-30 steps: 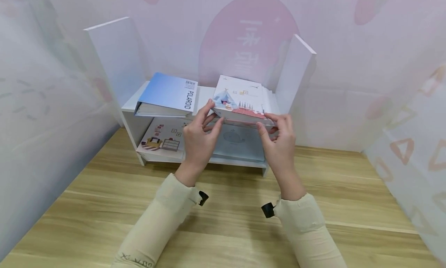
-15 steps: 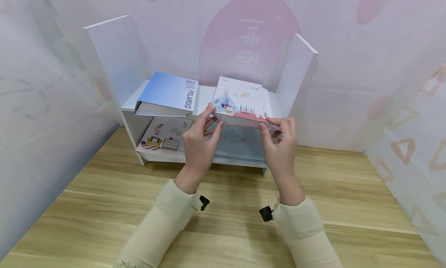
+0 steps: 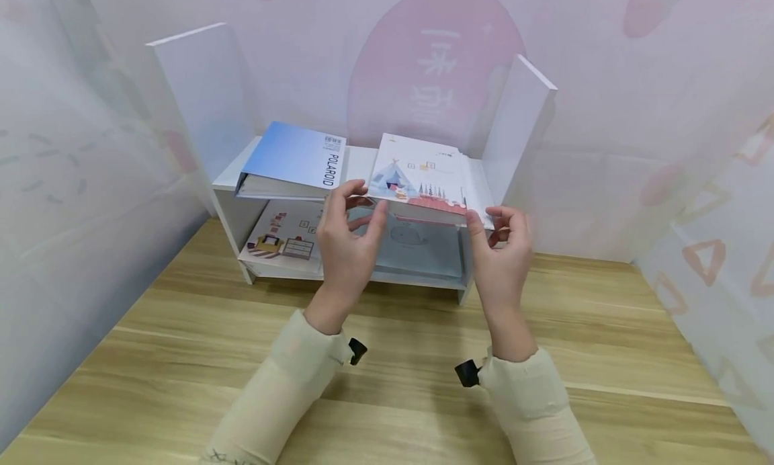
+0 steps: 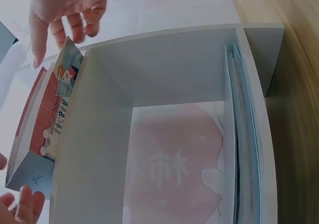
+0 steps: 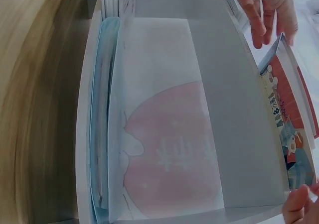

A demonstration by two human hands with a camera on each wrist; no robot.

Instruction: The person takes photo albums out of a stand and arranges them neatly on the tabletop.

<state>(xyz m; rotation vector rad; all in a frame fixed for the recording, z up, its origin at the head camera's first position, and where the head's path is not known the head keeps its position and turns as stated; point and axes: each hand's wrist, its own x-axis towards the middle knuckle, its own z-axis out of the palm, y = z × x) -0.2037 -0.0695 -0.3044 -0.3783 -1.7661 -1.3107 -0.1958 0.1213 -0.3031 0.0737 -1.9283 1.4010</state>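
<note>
A thick photo album [image 3: 417, 176] with a tent on its white cover lies flat on the rack's top shelf, its front edge at the shelf's front. My left hand [image 3: 351, 243] is at the album's left front corner, fingers loosely bent and thumb apart from them. My right hand [image 3: 502, 250] is at the right front corner, thumb tip right by the cover edge and index finger out to the side. In the left wrist view, the right hand [image 4: 70, 7] has its fingers spread off the album. The right wrist view shows the left hand [image 5: 266, 10] just off its corner.
A blue POLAROID album [image 3: 293, 156] lies at the left of the white rack's [image 3: 220, 223] top shelf, jutting forward. Below are an illustrated album [image 3: 284, 236] and a pale blue whale album [image 3: 417, 250]. Upright end panels [image 3: 523, 122] flank the shelf on the wooden table [image 3: 387, 398].
Both hands have parted from the album's corners, the left moving slightly left and the right moving right. The album's front has come slightly forward and right.
</note>
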